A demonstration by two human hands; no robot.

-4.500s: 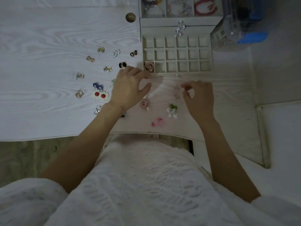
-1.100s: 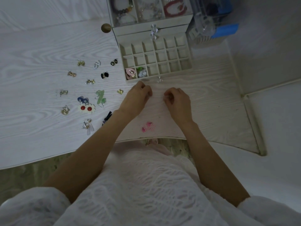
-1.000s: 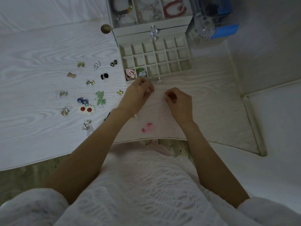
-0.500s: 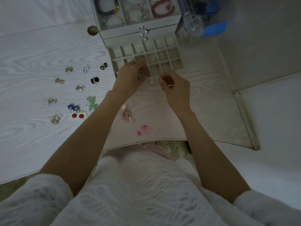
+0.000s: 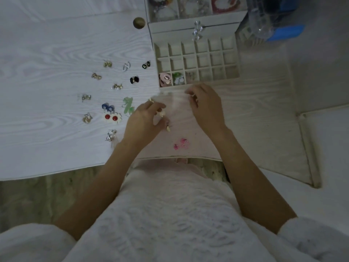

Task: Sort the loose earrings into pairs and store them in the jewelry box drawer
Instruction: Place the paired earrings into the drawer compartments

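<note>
Along the near row of the pulled-out jewelry box drawer (image 5: 197,61), three compartments from the left already hold earrings: a pink pair (image 5: 165,78), a green-and-white pair (image 5: 178,78), and something pale and small in the third (image 5: 191,76) that is too blurred to identify. All other compartments look unfilled, so the sorting appears to be at an early stage.

Most of the earrings remain loose on the white surface (image 5: 47,82), left of the drawer: gold ones (image 5: 107,64), silver ones (image 5: 126,66), two black pairs (image 5: 146,64) (image 5: 134,79), a blue pair (image 5: 107,107), a white flower pair with red centres (image 5: 113,118), a green one (image 5: 128,106), and several more. A small bright pink pair (image 5: 181,144) lies near the front edge of the surface.

The left hand (image 5: 144,123) rests on the surface with fingers curled over a pale earring (image 5: 162,114); whether it actually pinches it cannot be told. The right hand (image 5: 206,105) hovers just in front of the drawer, fingertips bent together, but motion blur hides whether anything sits between them.

By this reckoning, roughly a dozen pairs are left to match and stow.
</note>
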